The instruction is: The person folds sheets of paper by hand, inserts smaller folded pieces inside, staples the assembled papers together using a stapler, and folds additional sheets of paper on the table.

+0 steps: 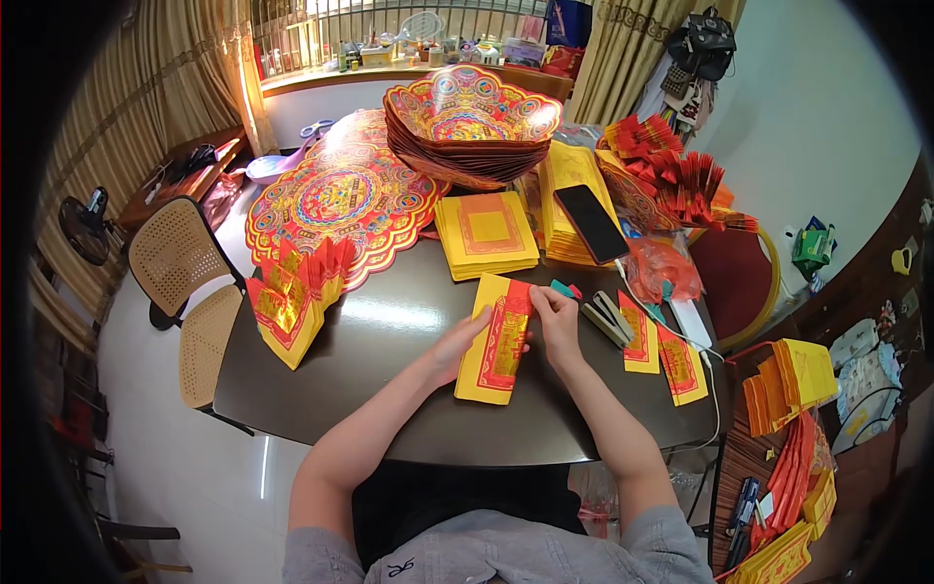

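Note:
Between my hands, above the near part of the table, is a yellow joss paper [471, 382] with a red-and-gold printed strip on it. My left hand [457, 348] grips its left edge, thumb on top. My right hand [557, 324] pinches the strip's upper right corner between thumb and fingers. Just right of that hand lies a stapler [607, 319]. Two more red-and-yellow printed papers [639, 336] lie beyond the stapler. Behind my hands sits a stack of square yellow paper [484, 237]. At the left stands a bundle of folded red-and-gold papers [297, 297].
A tall stack of ornate paper bowls [469, 161] stands at the back beside flat round printed sheets [336, 200]. A phone [592, 224] with a white cable [671, 313] rests on yellow paper. Red folded papers [671, 170] fill the back right. A chair [185, 263] stands left.

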`<state>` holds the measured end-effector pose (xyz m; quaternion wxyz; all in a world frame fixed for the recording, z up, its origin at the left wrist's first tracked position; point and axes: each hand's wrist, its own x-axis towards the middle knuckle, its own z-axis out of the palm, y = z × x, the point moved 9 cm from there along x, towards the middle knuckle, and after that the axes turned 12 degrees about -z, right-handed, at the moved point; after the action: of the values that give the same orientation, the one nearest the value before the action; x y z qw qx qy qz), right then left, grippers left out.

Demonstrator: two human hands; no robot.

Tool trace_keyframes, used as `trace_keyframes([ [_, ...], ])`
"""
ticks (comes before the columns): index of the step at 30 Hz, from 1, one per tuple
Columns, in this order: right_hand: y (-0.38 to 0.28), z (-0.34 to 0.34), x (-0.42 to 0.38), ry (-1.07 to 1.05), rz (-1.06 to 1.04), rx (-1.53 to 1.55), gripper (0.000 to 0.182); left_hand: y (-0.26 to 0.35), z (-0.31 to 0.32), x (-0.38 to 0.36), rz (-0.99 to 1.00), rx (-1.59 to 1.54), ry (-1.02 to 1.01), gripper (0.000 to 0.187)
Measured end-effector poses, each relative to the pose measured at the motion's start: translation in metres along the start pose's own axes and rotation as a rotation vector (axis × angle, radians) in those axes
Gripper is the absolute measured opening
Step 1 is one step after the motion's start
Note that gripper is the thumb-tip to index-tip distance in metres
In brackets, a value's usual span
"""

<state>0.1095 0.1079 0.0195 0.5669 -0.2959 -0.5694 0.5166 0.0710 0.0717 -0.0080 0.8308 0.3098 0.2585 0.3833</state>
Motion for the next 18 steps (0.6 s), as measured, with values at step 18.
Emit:
trace_keyframes([
  [18, 0.013, 0.02, -0.002, -0.207, 0.096, -0.062, 0.031, 0.022, -0.014, -0.007, 0.2, 0.022, 0.049, 0.033],
])
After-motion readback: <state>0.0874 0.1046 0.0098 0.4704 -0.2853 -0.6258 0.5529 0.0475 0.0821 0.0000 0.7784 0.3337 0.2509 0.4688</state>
